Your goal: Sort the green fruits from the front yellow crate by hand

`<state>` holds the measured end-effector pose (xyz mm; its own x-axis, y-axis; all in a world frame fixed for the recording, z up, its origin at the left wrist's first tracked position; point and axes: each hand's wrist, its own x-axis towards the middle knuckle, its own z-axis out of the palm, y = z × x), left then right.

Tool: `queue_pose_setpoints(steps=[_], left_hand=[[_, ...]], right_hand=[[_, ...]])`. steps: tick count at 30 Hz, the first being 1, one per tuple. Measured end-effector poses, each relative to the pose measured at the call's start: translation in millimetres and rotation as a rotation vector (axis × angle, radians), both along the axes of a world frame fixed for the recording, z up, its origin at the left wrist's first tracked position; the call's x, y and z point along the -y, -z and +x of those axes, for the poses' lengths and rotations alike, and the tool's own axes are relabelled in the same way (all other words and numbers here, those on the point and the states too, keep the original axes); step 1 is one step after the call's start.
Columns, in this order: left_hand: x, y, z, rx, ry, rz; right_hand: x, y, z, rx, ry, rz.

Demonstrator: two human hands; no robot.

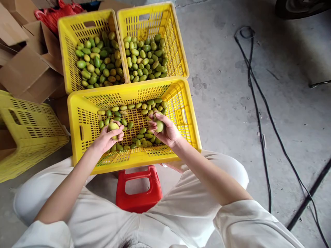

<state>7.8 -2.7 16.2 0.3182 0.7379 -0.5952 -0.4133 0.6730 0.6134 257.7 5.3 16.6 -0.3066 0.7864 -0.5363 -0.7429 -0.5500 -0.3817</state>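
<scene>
In the head view, my left hand (pixel 110 136) is closed around a yellow-green mango (pixel 113 126), held over the left half of the near yellow crate (pixel 129 161). Part of what looks like a second fruit shows under its fingers. To the right, my right hand (pixel 167 130) grips a green mango (pixel 159 126) above the same crate. Below both hands, small green and yellowish mangoes (pixel 146 135) lie loosely on the crate's slotted bottom, mostly along its right and near sides.
Two more yellow crates with mangoes (pixel 99 65) stand beyond the near one. Cardboard boxes (pixel 28 74) and another yellow crate (pixel 31 127) are at left. A red stool (pixel 139 201) sits between my legs. Black cables (pixel 261 127) cross the concrete floor at right.
</scene>
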Motion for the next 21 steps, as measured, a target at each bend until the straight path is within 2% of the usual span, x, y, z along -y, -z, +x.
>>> queue_pose_setpoints(steps=[4, 9, 14, 18, 21], left_hand=[[-0.9, -2.0, 0.3, -0.028, 0.052, 0.005], [-2.8, 0.7, -0.5, 0.022, -0.011, -0.03], [-1.6, 2.9, -0.6, -0.034, -0.048, -0.025], [-0.4, 1.7, 0.7, -0.065, -0.04, -0.025], [-0.2, -2.0, 3.8, -0.1, 0.018, -0.064]], right_hand=[[1.4, 0.0, 0.4, -0.005, -0.076, 0.046], [-2.4, -3.8, 0.8, 0.04, -0.061, 0.006], [-3.2, -2.5, 0.7, 0.034, -0.029, 0.004], [-0.6, 3.6, 1.2, 0.004, -0.034, -0.062], [2.2, 10.7, -1.8, 0.017, -0.114, -0.174]])
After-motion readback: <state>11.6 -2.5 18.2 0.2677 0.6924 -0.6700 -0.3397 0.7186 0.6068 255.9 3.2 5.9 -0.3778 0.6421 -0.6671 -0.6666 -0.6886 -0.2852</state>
